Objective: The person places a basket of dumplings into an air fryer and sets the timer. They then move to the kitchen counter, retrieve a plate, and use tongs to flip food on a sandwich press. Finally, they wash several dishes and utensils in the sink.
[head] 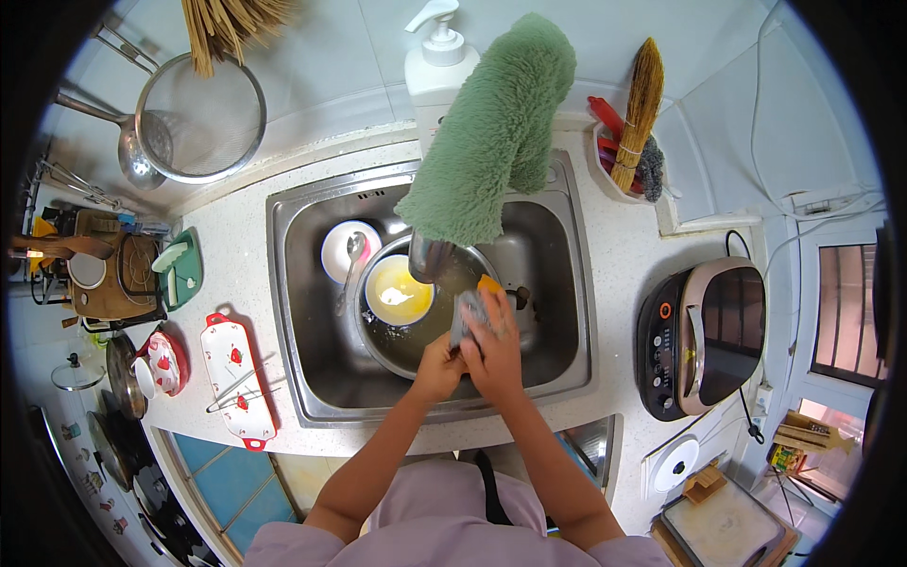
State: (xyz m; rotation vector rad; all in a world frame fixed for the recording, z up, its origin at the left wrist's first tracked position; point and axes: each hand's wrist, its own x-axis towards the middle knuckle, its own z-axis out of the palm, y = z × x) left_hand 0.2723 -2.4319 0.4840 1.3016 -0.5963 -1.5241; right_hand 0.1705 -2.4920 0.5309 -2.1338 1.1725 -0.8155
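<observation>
Over the front of the steel sink (312, 397), my right hand (492, 347) presses a grey scrubbing cloth (464, 315) with its fingers extended. My left hand (438, 367) is curled around the lower end of the cloth; what else it grips is hidden. A small orange piece (489, 283) shows by my right fingertips. Below the hands stands a round metal basin (375, 358) with cloudy water. In it sits a bowl (400, 290) of yellowish liquid with white foam. To its left are a white bowl (333, 251) and a metal spoon (348, 273).
A green fluffy cover (496, 135) hangs over the faucet (429, 259) above the basin. Behind stands a white pump bottle (441, 71). Left lies a strawberry-patterned tray (237, 383) with thin metal rods; right stands a black appliance (701, 340). A brush holder (613, 177) occupies the back-right corner.
</observation>
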